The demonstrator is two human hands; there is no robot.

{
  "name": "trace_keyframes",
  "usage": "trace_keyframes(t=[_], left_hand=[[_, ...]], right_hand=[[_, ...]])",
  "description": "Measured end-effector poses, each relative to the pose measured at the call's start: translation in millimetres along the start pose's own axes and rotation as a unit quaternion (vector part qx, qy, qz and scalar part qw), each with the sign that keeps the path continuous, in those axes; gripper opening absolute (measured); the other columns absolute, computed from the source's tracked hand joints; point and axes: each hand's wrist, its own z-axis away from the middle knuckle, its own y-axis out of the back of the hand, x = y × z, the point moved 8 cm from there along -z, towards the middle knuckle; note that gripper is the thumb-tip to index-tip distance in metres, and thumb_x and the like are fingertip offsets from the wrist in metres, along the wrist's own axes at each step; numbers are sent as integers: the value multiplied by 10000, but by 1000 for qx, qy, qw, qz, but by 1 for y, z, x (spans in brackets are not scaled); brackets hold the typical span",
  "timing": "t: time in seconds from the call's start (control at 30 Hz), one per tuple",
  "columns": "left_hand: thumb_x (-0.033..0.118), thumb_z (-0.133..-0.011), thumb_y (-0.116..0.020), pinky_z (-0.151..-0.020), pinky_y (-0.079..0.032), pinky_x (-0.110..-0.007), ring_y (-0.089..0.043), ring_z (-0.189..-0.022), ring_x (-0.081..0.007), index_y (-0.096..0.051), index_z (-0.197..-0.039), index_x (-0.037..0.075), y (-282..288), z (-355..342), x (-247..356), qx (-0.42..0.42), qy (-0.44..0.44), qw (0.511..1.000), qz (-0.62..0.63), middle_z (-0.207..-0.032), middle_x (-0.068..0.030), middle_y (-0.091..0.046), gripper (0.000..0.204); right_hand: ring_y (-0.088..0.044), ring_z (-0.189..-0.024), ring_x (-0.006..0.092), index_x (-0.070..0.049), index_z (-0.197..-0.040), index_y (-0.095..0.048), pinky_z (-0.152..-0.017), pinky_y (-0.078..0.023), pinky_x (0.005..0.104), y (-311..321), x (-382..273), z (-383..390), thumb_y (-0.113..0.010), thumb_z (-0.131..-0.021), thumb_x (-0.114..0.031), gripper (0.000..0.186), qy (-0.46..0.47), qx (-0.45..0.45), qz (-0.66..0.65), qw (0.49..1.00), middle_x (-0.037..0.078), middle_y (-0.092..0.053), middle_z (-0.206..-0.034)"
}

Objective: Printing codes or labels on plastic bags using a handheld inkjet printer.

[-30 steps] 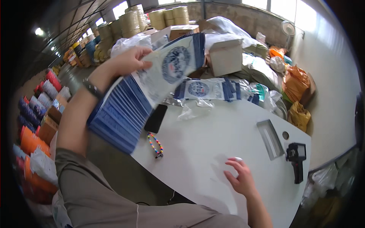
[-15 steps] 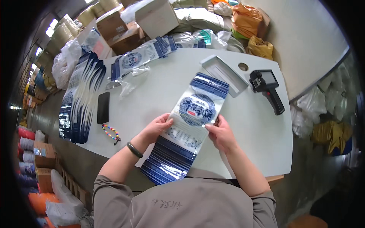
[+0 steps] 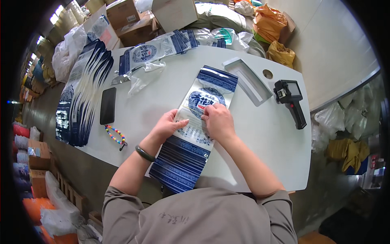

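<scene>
1. The white tabletop (image 3: pixel 268 146) fills the middle of the view, its near edge close to the person's body.
2. The stack of blue-and-white bags (image 3: pixel 183 156) is in front of the person, slanting up to the right over the tabletop. Its lower part is fanned into overlapping blue strips and reaches the near edge; whether its underside touches the tabletop is hard to tell.
3. A fanned pile of bags (image 3: pixel 83 93) lies along the left side, blue at both ends and pale between.
4. More bags (image 3: pixel 154 51) lie at the back edge, near a cardboard box (image 3: pixel 174 14).
5. A shallow grey tray (image 3: pixel 266 96) sits right of the stack's upper end.
6. A black handheld device (image 3: pixel 291 99) with a screen and handle lies just right of the tray.
7. The right hand (image 3: pixel 219 122) is over the top bag's round print, fingers bent and tips bunched; whether they pinch anything I cannot tell.
8. The left hand (image 3: pixel 170 125) grips the stack's left edge, thumb on top.
9. Crumpled clear plastic (image 3: pixel 144 77) lies before the back bags.
10. A dark phone (image 3: pixel 108 105) lies beside the left pile.
11. A colourful beaded strap (image 3: pixel 115 135) lies just below the phone.
12. A dark bracelet (image 3: pixel 145 153) circles the left wrist.
</scene>
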Motion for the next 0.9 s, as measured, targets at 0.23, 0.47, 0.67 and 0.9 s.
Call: trace_keyframes(t=[0.23, 0.47, 0.67, 0.9], left_hand=[[72, -855, -678, -862, -509, -294, -617, -968, -136, -528, -1219, -3, 12, 7, 27, -62, -10, 998, -10, -1090, -73, -639, 402], [73, -822, -714, -886, -467, -266, -556, -1000, -88, -524, -1219, -3, -7, 54, 61, -210, 3, 967, -141, -1070, -18, -617, 446], [68, -816, -726, -860, -472, -267, -548, -978, -94, -534, -1208, -4, -14, 92, 61, -232, 10, 959, -162, -1054, -32, -617, 443], [35, -784, -746, -871, -487, -270, -589, -979, -112, -538, -1217, -28, 26, 97, 26, -213, 77, 973, -39, -1079, -49, -639, 484]], right_hand=[[-553, -642, 127, -31, -833, -604, -586, -456, 273, -29, 9, -3, -639, -893, -160, 147, -221, -200, -644, 705, 37, -597, -765], [-395, -498, 26, 36, -1133, -593, -437, -293, 164, -21, -59, 7, -565, -939, -112, 245, -135, -395, -669, 615, -38, -505, -673], [-312, -389, 32, 86, -1228, -480, -353, -257, 181, -9, 50, -3, -433, -993, -178, 356, -206, -188, -895, 348, -39, -423, -574], [-237, -352, 32, 55, -1268, -465, -322, -191, 193, 74, 163, 83, -425, -994, -163, 353, -248, 13, -819, 518, -40, -419, -554]])
